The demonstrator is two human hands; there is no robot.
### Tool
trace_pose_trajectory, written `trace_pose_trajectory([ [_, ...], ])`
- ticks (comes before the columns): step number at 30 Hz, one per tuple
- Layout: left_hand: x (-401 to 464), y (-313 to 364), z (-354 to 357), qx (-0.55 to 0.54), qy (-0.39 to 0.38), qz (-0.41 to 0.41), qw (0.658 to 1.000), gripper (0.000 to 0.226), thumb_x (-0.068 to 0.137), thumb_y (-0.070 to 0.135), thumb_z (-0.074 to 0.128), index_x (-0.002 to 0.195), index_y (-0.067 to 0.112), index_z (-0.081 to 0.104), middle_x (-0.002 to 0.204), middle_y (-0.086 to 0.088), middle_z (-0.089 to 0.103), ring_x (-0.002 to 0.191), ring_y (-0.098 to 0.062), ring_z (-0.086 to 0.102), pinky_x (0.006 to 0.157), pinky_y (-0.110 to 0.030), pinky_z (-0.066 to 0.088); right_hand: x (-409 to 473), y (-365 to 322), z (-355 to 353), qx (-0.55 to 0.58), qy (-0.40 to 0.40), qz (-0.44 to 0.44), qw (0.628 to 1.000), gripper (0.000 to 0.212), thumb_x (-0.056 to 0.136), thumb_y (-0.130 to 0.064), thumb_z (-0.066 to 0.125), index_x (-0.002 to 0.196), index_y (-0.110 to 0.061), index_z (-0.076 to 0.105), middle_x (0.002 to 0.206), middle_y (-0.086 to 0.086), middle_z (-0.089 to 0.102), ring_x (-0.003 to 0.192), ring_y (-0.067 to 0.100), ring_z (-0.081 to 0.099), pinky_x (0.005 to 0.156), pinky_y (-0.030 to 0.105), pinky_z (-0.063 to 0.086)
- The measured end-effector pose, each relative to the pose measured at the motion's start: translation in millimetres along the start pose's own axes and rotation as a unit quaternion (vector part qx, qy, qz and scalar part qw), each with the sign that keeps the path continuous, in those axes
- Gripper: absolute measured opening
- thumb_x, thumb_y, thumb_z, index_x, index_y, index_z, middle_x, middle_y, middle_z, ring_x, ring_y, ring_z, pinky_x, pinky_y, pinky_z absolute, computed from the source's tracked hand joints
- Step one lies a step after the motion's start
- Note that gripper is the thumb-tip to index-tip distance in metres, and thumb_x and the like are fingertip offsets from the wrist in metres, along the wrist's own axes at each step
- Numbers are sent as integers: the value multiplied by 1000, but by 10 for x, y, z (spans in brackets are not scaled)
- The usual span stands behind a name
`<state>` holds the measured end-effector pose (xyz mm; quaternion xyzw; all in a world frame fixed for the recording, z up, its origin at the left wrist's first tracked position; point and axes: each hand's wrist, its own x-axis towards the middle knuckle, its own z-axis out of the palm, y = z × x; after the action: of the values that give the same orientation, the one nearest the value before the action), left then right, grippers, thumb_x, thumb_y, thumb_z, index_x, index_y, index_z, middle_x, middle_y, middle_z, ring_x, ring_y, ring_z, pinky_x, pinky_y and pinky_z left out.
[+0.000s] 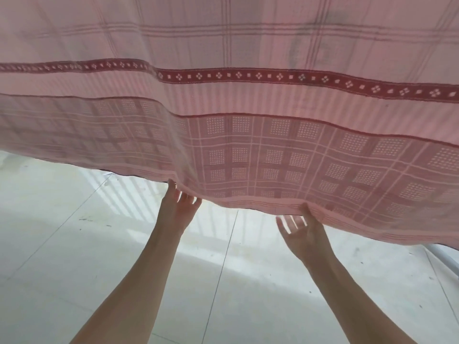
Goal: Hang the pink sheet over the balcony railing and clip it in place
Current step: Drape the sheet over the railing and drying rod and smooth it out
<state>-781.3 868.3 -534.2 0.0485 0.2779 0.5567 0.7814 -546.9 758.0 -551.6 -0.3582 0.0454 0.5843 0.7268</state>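
Observation:
The pink sheet (248, 108) fills the upper half of the view, hanging with a dark red patterned band and a checked border along its lower hem. My left hand (177, 207) reaches up to the hem left of centre, its fingertips going under the edge, fingers fairly straight. My right hand (301, 229) meets the hem right of centre, thumb on the cloth's front and fingers spread behind and below it. The railing is hidden behind the sheet; only its bar shadows show through the cloth. No clips are in view.
A pale tiled floor (74, 244) lies below the sheet, striped with shadows of the railing bars. A grey edge (447, 259) shows at the far right under the hem.

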Motion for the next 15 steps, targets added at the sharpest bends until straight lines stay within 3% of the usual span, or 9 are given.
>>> trace_pose_trajectory([
  [3,140,201,-42,-51,12,-4,999,36,90,26,56,121,10,45,121,-6,59,113,-24,57,102,-46,39,60,-31,42,5,25,-30,999,6,89,-19,57,93,-22,61,102,-3,65,101,13,59,85,37,44],
  [6,260,357,-118,-10,55,52,997,17,95,15,47,105,7,58,105,-2,62,99,-16,59,88,-31,47,90,-31,86,22,52,-57,997,5,89,-16,58,91,-18,62,93,-4,66,94,11,62,87,35,46],
  [10,295,434,-309,29,141,121,982,7,87,6,59,94,8,59,89,3,65,83,-8,62,72,-22,50,131,26,113,19,75,-81,994,9,89,-9,57,89,-17,60,91,-4,65,92,10,61,77,31,48],
  [13,287,461,-385,90,179,139,970,7,86,13,63,85,13,56,83,5,59,80,-8,54,73,-20,45,144,61,127,9,84,-84,993,7,90,-10,55,89,-16,59,91,-4,64,91,10,60,82,30,47],
  [15,311,451,-368,124,163,132,970,8,90,19,58,93,13,54,90,4,54,84,-9,49,73,-16,41,153,72,142,3,89,-86,992,6,91,-12,54,89,-15,58,91,-3,62,91,10,59,81,29,47],
])
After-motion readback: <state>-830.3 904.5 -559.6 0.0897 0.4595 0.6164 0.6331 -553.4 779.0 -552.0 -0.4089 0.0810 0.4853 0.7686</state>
